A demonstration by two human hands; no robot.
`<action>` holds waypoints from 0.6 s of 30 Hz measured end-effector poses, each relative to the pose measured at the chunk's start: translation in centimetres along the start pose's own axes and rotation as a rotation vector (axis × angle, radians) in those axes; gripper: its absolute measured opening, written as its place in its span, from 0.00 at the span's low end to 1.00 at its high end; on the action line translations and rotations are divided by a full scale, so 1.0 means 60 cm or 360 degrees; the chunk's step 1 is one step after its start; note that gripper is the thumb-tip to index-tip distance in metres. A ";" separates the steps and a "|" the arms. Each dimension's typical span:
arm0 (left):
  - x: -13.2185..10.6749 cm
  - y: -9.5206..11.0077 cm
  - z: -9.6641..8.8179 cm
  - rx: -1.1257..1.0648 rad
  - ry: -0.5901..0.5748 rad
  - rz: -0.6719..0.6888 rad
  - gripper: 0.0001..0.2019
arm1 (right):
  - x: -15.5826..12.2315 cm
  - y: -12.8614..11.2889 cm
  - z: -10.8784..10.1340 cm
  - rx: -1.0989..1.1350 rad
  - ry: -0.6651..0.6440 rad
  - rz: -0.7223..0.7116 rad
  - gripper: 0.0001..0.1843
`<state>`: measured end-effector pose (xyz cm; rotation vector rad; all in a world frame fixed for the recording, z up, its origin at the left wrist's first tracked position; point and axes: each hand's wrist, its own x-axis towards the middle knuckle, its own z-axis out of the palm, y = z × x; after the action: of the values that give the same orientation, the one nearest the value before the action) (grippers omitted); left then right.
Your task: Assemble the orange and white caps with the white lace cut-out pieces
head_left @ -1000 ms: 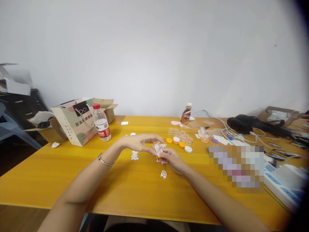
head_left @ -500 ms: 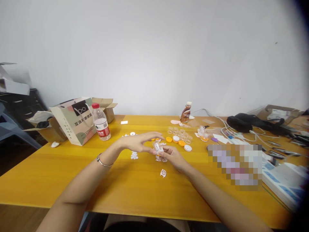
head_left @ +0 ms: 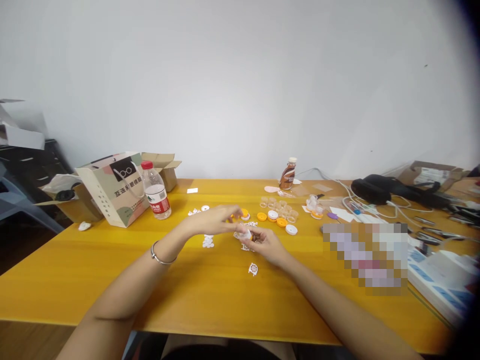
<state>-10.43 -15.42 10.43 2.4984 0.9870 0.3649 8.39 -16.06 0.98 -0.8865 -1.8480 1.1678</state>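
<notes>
Left hand and right hand are both curled nearly closed, fingertips pinching the small clear pot well right of the water bottle, just off the surface. It's probably very light, rigid, slick plastic. Best gripped by the side walls with a gentle squeeze.

near table bare; caps and bottle crowd beyond.

A smooth, glossy wood finish is shown by the table. The bottle and the held piece are made of plastic; the bag is made of matt paper, the bracelet of shiny metal.
</notes>
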 end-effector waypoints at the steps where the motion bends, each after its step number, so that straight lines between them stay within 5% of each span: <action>1: 0.001 -0.001 0.003 0.0039 -0.0002 -0.0085 0.19 | 0.001 0.001 -0.001 -0.0013 0.0015 0.0004 0.16; 5: 0.004 -0.007 0.009 0.0039 -0.0148 0.0178 0.14 | 0.003 0.006 -0.006 -0.0111 0.0026 0.0009 0.16; 7: 0.005 -0.011 0.009 0.0012 -0.0123 0.0262 0.21 | 0.003 0.009 -0.006 -0.0154 0.0025 -0.0003 0.16; 11: 0.005 -0.011 0.010 0.0038 -0.0011 -0.0056 0.17 | 0.002 0.008 -0.005 -0.0169 -0.0005 -0.0017 0.17; 15: 0.002 -0.003 0.010 0.0047 -0.0073 0.0190 0.19 | 0.002 0.001 -0.005 -0.0177 0.0025 0.0005 0.16; 18: 0.003 0.000 0.015 0.0137 0.0042 -0.0037 0.21 | 0.002 -0.002 -0.006 -0.0162 0.0050 -0.0015 0.16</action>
<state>-9.95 -15.53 9.67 2.5625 1.0624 0.3557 8.63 -15.86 1.22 -0.9460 -1.8980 1.0561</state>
